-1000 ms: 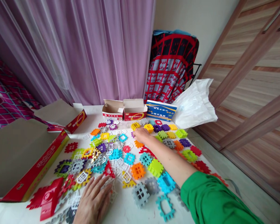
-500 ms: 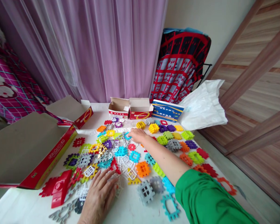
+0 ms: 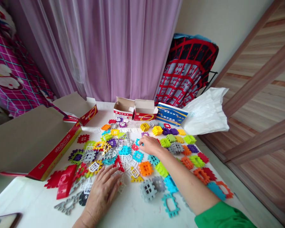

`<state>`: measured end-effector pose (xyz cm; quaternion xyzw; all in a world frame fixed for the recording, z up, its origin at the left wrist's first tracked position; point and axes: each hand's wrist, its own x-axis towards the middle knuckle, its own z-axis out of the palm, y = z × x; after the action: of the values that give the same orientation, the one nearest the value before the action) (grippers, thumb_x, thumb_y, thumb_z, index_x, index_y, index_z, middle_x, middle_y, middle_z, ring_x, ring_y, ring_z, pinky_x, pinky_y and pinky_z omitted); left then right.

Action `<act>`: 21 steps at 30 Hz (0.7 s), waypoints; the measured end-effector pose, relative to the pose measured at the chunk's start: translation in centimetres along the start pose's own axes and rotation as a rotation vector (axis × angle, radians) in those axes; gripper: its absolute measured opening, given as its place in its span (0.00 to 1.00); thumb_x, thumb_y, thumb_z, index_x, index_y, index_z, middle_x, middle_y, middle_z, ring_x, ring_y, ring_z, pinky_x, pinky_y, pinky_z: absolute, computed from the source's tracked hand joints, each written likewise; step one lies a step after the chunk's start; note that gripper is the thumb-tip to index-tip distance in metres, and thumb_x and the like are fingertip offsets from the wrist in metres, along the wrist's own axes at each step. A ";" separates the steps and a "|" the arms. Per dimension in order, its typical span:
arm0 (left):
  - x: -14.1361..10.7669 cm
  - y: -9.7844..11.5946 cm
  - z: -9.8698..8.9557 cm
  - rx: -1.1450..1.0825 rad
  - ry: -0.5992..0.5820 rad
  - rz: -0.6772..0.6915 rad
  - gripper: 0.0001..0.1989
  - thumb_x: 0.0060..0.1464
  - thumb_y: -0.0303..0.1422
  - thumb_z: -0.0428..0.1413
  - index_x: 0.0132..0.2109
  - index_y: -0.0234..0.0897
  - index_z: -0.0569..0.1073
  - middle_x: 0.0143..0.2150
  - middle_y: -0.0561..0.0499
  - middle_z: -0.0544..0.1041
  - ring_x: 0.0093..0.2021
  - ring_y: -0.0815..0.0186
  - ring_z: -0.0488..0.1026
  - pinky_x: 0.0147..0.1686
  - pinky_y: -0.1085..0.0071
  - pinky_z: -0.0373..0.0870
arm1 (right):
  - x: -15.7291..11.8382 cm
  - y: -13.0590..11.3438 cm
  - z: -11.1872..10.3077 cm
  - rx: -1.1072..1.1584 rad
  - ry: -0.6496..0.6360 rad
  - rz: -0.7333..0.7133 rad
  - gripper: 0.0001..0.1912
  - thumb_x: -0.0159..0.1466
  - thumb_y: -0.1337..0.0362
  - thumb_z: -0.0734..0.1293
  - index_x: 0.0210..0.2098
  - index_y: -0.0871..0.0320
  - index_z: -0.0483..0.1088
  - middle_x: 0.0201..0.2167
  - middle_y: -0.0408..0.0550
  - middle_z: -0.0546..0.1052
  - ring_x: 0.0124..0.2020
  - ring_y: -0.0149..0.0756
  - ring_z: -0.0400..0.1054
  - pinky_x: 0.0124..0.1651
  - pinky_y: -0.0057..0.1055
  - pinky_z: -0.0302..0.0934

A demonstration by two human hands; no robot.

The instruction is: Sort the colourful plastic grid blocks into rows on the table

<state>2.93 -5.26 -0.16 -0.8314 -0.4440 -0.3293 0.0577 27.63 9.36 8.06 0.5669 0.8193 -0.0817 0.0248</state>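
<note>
My left hand (image 3: 104,189) lies palm down near the table's front, its fingers spread beside a red triangular piece (image 3: 118,163) and white lattice pieces (image 3: 129,161). Farther back, my right hand (image 3: 150,144) has its fingers bent together around the edge of a small cyan piece (image 3: 137,142). Just left of that hand lies a round red piece (image 3: 134,147). An orange square piece (image 3: 145,168) and a grey window piece (image 3: 148,190) rest between my hands and the front edge.
Open cardboard boxes (image 3: 59,152) stand at the left, with smaller ones (image 3: 145,110) at the back. A blue box (image 3: 172,114) and a white plastic bag (image 3: 205,110) are back right. A phone (image 3: 6,220) shows at the lower left.
My right hand has drawn back slightly towards me and to the right, with the cyan piece. My left hand stays nearly in place. The view has shifted, and the phone has come into sight.
</note>
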 end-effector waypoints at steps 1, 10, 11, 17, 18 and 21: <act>0.0 0.0 0.0 -0.007 0.001 -0.008 0.12 0.61 0.32 0.52 0.49 0.45 0.75 0.53 0.49 0.79 0.56 0.59 0.73 0.58 0.55 0.68 | -0.6 -0.2 0.2 0.003 0.002 0.013 0.10 0.61 0.60 0.65 0.39 0.50 0.78 0.46 0.45 0.79 0.48 0.39 0.72 0.46 0.29 0.61; 0.0 0.1 0.2 -0.037 0.018 -0.052 0.11 0.61 0.32 0.52 0.48 0.44 0.75 0.51 0.49 0.80 0.54 0.57 0.74 0.55 0.53 0.69 | 1.0 -2.0 0.9 -0.052 0.012 0.052 0.09 0.62 0.60 0.65 0.39 0.50 0.77 0.46 0.45 0.78 0.48 0.39 0.72 0.45 0.29 0.61; 0.1 0.1 0.1 -0.037 0.028 -0.053 0.10 0.61 0.32 0.51 0.47 0.44 0.75 0.51 0.49 0.80 0.54 0.57 0.74 0.55 0.54 0.70 | 1.6 -2.1 0.9 -0.062 0.019 0.069 0.10 0.63 0.60 0.65 0.41 0.50 0.77 0.47 0.46 0.78 0.48 0.39 0.72 0.46 0.29 0.61; 0.0 0.2 0.3 -0.058 0.017 -0.080 0.11 0.61 0.32 0.51 0.47 0.45 0.75 0.51 0.49 0.80 0.54 0.56 0.74 0.55 0.52 0.69 | 2.7 -3.6 1.2 0.010 0.079 -0.026 0.19 0.63 0.58 0.66 0.53 0.53 0.72 0.53 0.50 0.75 0.53 0.41 0.69 0.51 0.33 0.61; 0.0 0.2 0.3 -0.067 0.012 -0.085 0.11 0.61 0.32 0.51 0.47 0.45 0.75 0.51 0.49 0.80 0.54 0.56 0.74 0.55 0.52 0.69 | 2.5 -4.0 1.3 0.033 0.054 -0.112 0.20 0.61 0.59 0.67 0.53 0.52 0.71 0.53 0.48 0.75 0.54 0.41 0.68 0.52 0.32 0.60; 0.0 0.3 0.2 -0.097 -0.001 -0.099 0.11 0.61 0.32 0.51 0.48 0.45 0.75 0.51 0.49 0.80 0.55 0.57 0.74 0.57 0.51 0.68 | 2.1 -4.9 1.4 0.034 -0.045 -0.263 0.21 0.58 0.61 0.69 0.52 0.51 0.72 0.53 0.46 0.76 0.55 0.42 0.67 0.54 0.33 0.59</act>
<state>3.28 -5.42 -0.27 -0.8102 -0.4682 -0.3526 0.0008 22.22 9.34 6.88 0.4532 0.8842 -0.1107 0.0228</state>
